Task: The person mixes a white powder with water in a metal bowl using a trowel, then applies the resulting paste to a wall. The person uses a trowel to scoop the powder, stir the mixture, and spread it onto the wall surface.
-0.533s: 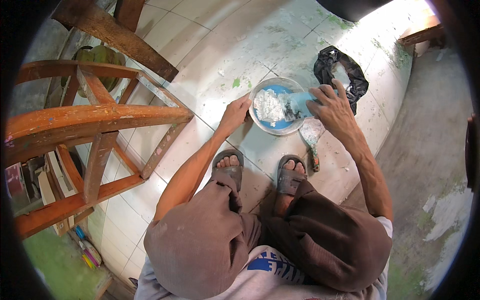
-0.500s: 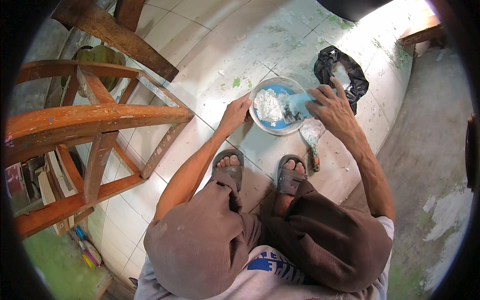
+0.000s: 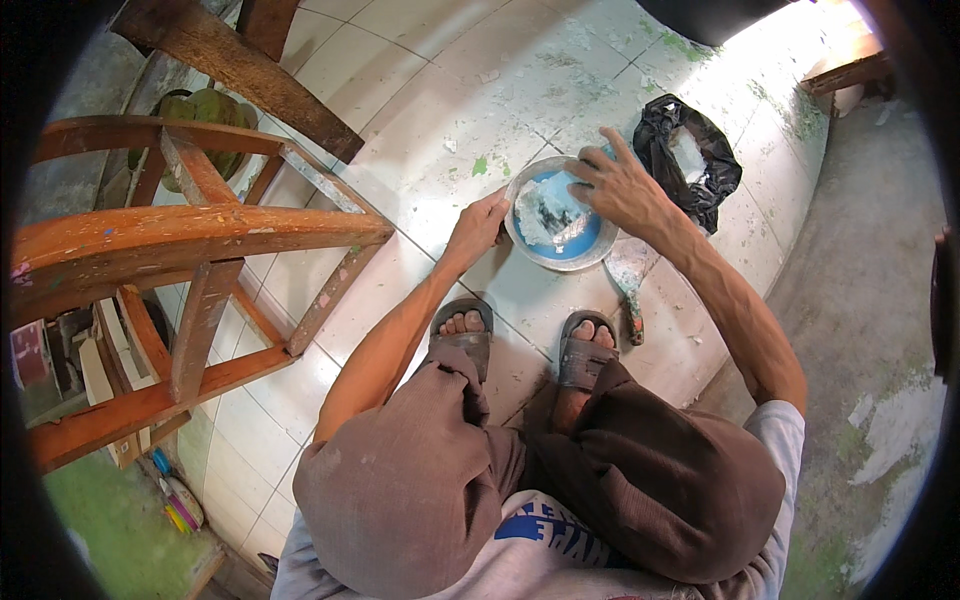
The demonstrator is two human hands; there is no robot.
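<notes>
A round metal-rimmed bowl (image 3: 563,265) stands on the tiled floor ahead of my feet, with white powder (image 3: 533,222) lying on its blue inside. My left hand (image 3: 477,230) is closed on the bowl's left rim. Over the right side of the bowl, my right hand (image 3: 617,185) grips a light-blue, see-through cup, one finger lifted off it. The cup is tipped toward the powder; a dark patch shows at its mouth, and my fingers hide part of it. A putty knife (image 3: 632,300) with a white-smeared blade lies beside the bowl, touched by neither hand.
An open black plastic bag (image 3: 652,133) with white stuff inside sits to the right of the bowl. On the left stands a paint-spotted wooden chair frame (image 3: 200,232), near a wooden beam (image 3: 240,75). My sandalled feet (image 3: 463,335) are close in front. Paint flakes litter the tiles.
My right hand has moved left with the cup, which now reaches further over the bowl and is tipped more above the powder. My left hand keeps its hold on the rim.
</notes>
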